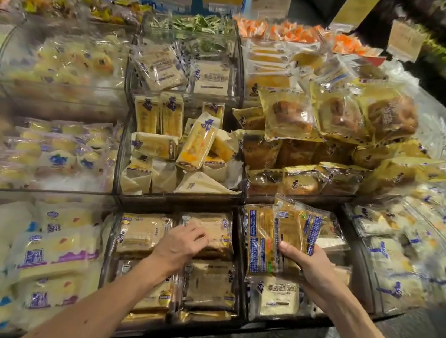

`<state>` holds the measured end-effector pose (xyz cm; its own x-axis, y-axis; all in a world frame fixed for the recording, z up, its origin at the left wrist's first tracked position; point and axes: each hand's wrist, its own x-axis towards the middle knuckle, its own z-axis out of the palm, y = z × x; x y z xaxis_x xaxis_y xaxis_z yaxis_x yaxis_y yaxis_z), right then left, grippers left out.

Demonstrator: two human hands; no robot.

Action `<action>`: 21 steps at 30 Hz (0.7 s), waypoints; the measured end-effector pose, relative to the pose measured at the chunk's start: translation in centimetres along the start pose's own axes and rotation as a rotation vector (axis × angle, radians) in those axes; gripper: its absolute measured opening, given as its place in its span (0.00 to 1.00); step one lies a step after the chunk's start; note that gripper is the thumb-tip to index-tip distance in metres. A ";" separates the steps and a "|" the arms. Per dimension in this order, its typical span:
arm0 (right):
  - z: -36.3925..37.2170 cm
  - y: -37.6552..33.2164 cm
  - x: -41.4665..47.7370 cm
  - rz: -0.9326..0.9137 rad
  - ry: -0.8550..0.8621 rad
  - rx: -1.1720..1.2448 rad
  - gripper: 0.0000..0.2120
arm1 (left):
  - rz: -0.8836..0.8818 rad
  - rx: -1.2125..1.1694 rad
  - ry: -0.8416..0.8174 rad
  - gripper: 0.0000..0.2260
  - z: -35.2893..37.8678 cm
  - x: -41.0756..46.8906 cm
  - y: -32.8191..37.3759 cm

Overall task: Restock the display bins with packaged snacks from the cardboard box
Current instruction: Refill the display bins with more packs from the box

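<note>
I should flatten the stock in the near centre bin (177, 206) beneath my left hand (182, 244), palm down, fingers bent onto a pack, grip indeterminate, then seat the snack packets (289, 234) pinched upright under my right hand (314, 266) thumb over the adjacent bin (257, 199).

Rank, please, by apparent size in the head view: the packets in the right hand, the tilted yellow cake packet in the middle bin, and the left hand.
1. packets in the right hand: largest.
2=3. left hand and yellow cake packet: alike; hand nearer, so unranked.
</note>
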<state>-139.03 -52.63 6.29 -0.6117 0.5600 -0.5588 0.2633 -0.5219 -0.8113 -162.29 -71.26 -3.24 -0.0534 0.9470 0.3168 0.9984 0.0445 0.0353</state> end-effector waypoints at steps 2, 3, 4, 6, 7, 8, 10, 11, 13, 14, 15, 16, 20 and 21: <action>0.2 0.2 0.1 0.008 -0.002 0.004 0.29 | -0.003 -0.003 -0.049 0.15 0.4 -0.3 -0.4; 0.3 0.3 0.1 0.012 0.001 0.002 0.31 | -0.014 -0.004 -0.084 0.16 0.6 -0.4 -0.5; 0.4 0.4 0.2 0.015 0.002 -0.007 0.33 | -0.034 -0.010 -0.120 0.17 0.8 -0.5 -0.6; 0.5 0.6 0.4 0.022 0.001 -0.015 0.37 | -0.092 -0.009 -0.197 0.18 0.7 -0.3 -0.8; 0.6 0.6 0.4 0.026 -0.004 -0.008 0.37 | -0.119 -0.004 -0.245 0.16 0.3 -0.1 -0.7; 0.8 0.6 0.4 0.025 -0.015 -0.004 0.37 | -0.145 -0.009 -0.284 0.14 -0.4 0.1 -0.5; 1.2 0.4 0.2 0.015 -0.029 -0.008 0.35 | -0.296 -0.198 -0.380 0.17 -2.3 1.1 0.6; 1.5 0.3 0.2 0.013 -0.032 -0.007 0.35 | -0.415 -0.353 -0.388 0.24 -3.6 1.7 1.4; 2.3 0.2 0.1 0.013 -0.039 -0.004 0.36 | -0.671 -0.756 -0.322 0.29 -6.1 2.7 2.8; 2.9 0.2 0.0 0.011 -0.056 -0.013 0.38 | -0.740 -0.976 -0.276 0.27 -7.2 3.1 3.4; 3.6 0.3 -0.1 0.006 -0.079 -0.028 0.38 | -0.768 -1.141 -0.238 0.23 -8.2 3.3 3.7; 4.5 0.3 -0.2 -0.001 -0.105 -0.039 0.37 | -0.797 -1.229 -0.223 0.18 -9.1 3.2 3.9; 8.1 1.0 -0.2 -0.015 -0.192 -0.022 0.30 | -1.046 -1.374 -0.122 0.13 -11.3 1.5 3.0; 9.0 1.1 -0.1 -0.020 -0.200 -0.006 0.29 | -1.098 -1.431 -0.094 0.13 -11.8 0.8 2.6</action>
<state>-145.37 -59.02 6.95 -0.7526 0.4313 -0.4976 0.2533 -0.5079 -0.8233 -159.94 -74.10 8.26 -0.5556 0.6935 -0.4586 -0.2779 0.3650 0.8886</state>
